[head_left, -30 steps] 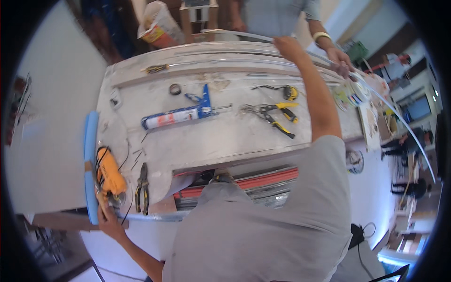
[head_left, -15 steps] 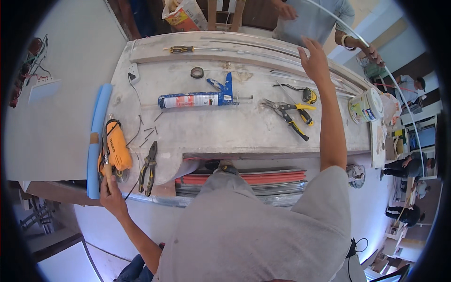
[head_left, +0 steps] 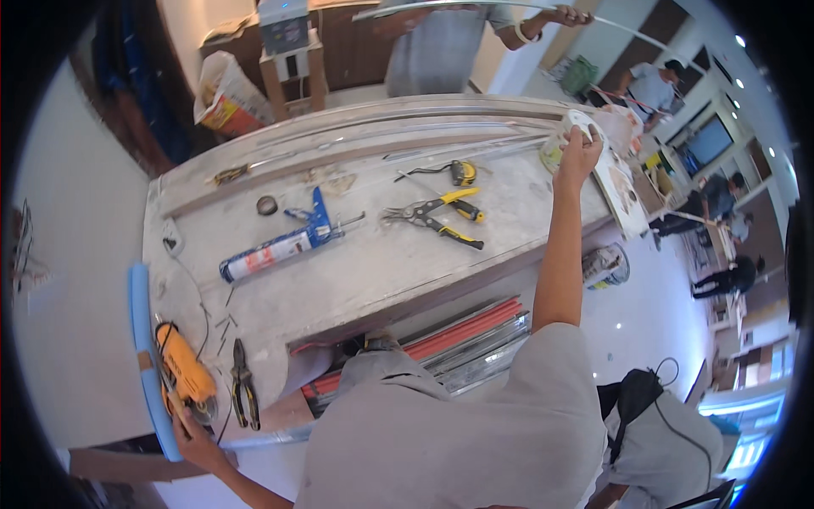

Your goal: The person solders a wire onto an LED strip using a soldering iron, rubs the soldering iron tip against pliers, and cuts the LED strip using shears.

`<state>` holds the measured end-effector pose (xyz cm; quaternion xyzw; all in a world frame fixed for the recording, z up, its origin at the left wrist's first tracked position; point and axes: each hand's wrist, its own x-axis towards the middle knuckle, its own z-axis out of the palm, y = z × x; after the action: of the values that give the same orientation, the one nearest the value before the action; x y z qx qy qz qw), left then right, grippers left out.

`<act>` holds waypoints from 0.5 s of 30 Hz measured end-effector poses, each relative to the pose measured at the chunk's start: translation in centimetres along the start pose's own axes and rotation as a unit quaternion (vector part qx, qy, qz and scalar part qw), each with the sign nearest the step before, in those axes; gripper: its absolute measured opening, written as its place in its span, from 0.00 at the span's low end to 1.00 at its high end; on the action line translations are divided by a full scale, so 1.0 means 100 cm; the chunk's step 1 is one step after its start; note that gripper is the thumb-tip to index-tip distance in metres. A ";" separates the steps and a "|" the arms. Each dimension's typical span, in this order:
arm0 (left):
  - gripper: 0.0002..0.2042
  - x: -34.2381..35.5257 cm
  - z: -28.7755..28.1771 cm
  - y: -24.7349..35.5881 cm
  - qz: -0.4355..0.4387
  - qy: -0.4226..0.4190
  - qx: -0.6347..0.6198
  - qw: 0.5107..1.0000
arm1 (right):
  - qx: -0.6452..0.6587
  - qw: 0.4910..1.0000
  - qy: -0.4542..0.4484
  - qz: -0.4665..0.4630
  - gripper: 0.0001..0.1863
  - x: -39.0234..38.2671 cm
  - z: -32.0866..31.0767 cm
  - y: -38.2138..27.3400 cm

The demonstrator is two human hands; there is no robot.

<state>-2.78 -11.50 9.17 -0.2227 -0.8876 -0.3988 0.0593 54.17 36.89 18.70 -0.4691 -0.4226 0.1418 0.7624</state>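
Note:
My left hand (head_left: pixel 197 443) is closed on a wooden-handled tool (head_left: pixel 175 400), whose far end lies against an orange corded power tool (head_left: pixel 186 365) at the bench's left end. Beside that lie black-and-yellow pliers (head_left: pixel 244 386) and a blue foam tube (head_left: pixel 151 373). At the far right, my right hand (head_left: pixel 578 154) reaches to the top of a white bucket (head_left: pixel 553 153), its fingers bent at the rim. On the bench (head_left: pixel 356 280) between my hands rest a blue caulking gun with a cartridge (head_left: pixel 271 254), yellow-handled snips (head_left: pixel 437 216) and a tape measure (head_left: pixel 463 173).
A screwdriver (head_left: pixel 231 175), a roll of black tape (head_left: pixel 267 205) and several screws (head_left: pixel 225 327) lie on the bench. Red and metal lengths (head_left: pixel 466 339) are stored below. Across the bench a person (head_left: pixel 437 51) holds a long white strip (head_left: pixel 627 34). Another person (head_left: pixel 670 441) is behind me.
My view has swung to the right. My right hand, spread in the air before, is now at the bucket's top. My left hand stays on the wooden-handled tool.

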 end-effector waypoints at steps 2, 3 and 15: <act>0.21 0.005 0.004 0.002 0.010 0.000 0.001 1.000 | 0.028 0.998 0.053 -0.026 0.28 0.016 -0.012 -0.018; 0.21 0.009 0.005 0.001 -0.001 -0.012 -0.005 1.000 | 0.028 0.997 0.065 -0.030 0.28 0.024 -0.015 -0.029; 0.19 0.003 -0.009 0.001 0.004 -0.036 -0.043 0.998 | -0.295 0.884 0.014 -0.363 0.26 0.119 -0.030 -0.004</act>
<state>-3.03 -11.99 9.95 -0.2429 -0.8702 -0.4282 0.0189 63.63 42.22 24.48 -0.4880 -0.5750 -0.2829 0.5926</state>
